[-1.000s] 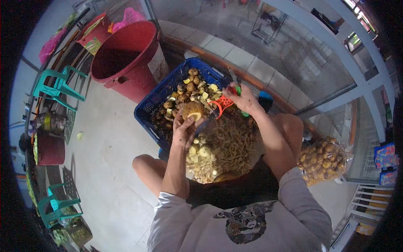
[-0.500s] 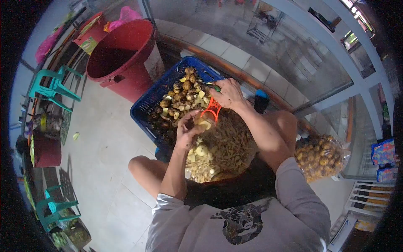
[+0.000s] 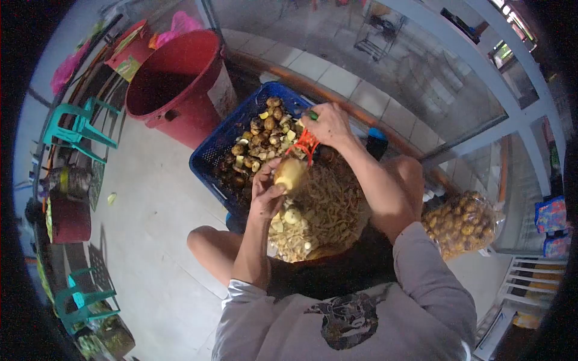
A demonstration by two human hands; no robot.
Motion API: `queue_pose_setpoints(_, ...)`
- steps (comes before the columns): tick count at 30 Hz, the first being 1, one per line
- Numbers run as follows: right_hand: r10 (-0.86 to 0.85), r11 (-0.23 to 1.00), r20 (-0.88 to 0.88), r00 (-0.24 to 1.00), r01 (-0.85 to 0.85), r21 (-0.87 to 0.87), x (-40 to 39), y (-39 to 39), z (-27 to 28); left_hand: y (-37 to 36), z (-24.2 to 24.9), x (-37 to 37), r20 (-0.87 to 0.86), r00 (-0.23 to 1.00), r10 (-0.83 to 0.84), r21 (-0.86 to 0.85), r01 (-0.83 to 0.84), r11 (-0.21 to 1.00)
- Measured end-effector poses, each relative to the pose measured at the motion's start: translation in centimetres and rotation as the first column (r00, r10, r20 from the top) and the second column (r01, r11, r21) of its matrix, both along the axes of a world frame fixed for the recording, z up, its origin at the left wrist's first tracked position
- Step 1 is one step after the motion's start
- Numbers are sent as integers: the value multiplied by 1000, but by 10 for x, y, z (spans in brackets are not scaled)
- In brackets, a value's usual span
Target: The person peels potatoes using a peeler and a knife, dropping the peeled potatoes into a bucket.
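Observation:
My left hand [image 3: 266, 191] is closed around a partly peeled potato [image 3: 291, 174], pale yellow with some brown skin at its top. My right hand [image 3: 328, 125] grips an orange peeler [image 3: 307, 144], whose head is close above the potato; a green handle also shows between the fingers. Behind both hands, a blue crate [image 3: 201, 157] holds brown potatoes and pale cut pieces. Below the hands lies a heap of peelings [image 3: 331, 204], with peeled potatoes [image 3: 291, 216] at its left side.
A large red bin [image 3: 180, 90] stands behind the crate at left. A clear bag of potatoes [image 3: 462, 225] sits right of my knee. Teal chairs [image 3: 75, 129] line the left side, and a glass partition [image 3: 421, 78] rises beyond the crate.
The potato in my left hand has turned and shows a larger peeled surface. My right hand and the peeler have shifted slightly.

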State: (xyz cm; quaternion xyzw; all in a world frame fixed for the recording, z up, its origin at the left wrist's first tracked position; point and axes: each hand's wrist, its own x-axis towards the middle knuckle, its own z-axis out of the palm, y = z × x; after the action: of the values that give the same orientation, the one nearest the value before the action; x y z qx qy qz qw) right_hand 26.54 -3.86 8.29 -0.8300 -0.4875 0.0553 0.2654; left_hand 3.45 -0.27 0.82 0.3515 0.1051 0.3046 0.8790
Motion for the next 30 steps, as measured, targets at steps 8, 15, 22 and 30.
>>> queue_pose_setpoints(8,16,1000,-176,984,-13,18,-21,-3,23,-4,12,6,-68,996,56,22,-55,998)
queue_pose_setpoints(15,-132,987,-229,965,149,60,10,6,-19,-2,10,0,157,985,-76,-172,103,980)
queue_pose_setpoints(22,-99,995,-269,958,93,-34,-5,-2,16,-7,18,3,-24,998,-61,-93,59,994)
queue_pose_setpoints(30,6,997,-150,989,5,72,-29,-14,37,-6,8,9,-40,995,87,-18,-88,996)
